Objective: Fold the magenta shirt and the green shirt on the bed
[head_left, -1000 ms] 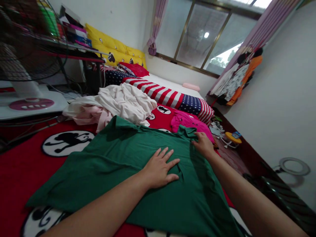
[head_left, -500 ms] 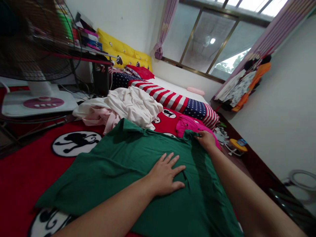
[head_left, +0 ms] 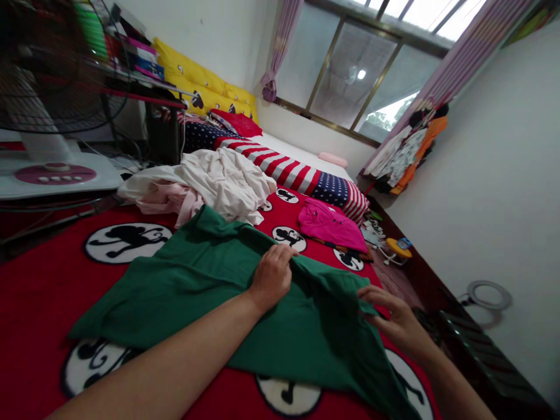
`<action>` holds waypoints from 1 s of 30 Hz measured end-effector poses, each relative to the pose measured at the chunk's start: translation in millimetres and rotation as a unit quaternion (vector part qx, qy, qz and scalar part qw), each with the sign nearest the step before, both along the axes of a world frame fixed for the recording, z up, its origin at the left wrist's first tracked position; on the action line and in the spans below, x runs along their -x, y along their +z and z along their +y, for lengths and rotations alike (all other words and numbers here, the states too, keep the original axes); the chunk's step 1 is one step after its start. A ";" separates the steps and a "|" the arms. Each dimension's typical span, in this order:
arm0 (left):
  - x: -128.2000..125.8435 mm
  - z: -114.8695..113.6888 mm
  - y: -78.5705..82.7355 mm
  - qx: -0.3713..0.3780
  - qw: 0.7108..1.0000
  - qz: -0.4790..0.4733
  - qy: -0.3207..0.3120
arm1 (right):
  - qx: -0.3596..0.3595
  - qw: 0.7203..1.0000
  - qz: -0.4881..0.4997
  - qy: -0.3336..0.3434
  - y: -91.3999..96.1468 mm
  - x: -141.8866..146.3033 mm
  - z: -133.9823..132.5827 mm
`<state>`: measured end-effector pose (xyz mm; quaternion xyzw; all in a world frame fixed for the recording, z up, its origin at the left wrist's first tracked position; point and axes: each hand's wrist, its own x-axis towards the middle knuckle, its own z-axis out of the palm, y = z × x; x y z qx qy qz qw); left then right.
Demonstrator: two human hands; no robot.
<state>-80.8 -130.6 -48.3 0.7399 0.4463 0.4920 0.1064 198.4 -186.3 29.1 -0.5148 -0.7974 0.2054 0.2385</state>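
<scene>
A green shirt (head_left: 196, 291) lies spread on a red bedspread (head_left: 39, 280) printed with black-and-white monkey circles. My left hand (head_left: 272, 275) is closed on the shirt's top edge near its middle, bunching the cloth. My right hand (head_left: 389, 318) grips the shirt's right edge lower down, fingers curled into the fabric. The cloth between the two hands is lifted into a fold.
A heap of cream and pale pink clothes (head_left: 210, 184) lies behind the shirt. A folded pink garment (head_left: 330, 224) rests to the right, beside a stars-and-stripes blanket (head_left: 297, 169). A standing fan (head_left: 48, 116) is at the left. The floor beside the bed holds small items (head_left: 396, 245).
My left hand went from lying flat on the shirt to gripping its top edge. My right hand let go of the far collar and came back toward me, pulling the shirt's right side over.
</scene>
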 end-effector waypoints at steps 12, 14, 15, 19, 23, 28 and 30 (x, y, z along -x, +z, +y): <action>3.1 1.4 -9.1 0.059 0.995 0.033 -0.070 | 0.026 0.996 -0.019 -0.087 -55.2 58.4 -17.7; 4.7 1.2 -6.2 0.107 0.988 0.031 -0.107 | -0.011 0.996 -0.030 -0.084 -67.3 61.5 -18.5; 7.1 1.7 -3.3 0.134 0.982 0.024 -0.131 | -0.020 0.997 -0.026 -0.075 -70.9 60.8 -19.3; 38.5 7.1 17.0 0.254 0.944 -0.015 -0.211 | -0.034 0.998 -0.001 -0.050 -74.7 53.2 -22.2; 110.7 13.0 35.8 0.244 0.967 -0.053 -0.042 | -0.033 0.998 -0.008 -0.054 -73.4 52.6 -23.9; 200.1 15.6 30.3 0.146 0.937 -0.026 0.317 | -0.047 0.997 -0.004 -0.062 -70.3 57.9 -27.8; 215.6 15.3 20.9 0.188 0.918 -0.014 0.349 | -0.043 0.997 0.003 -0.062 -68.6 57.8 -29.4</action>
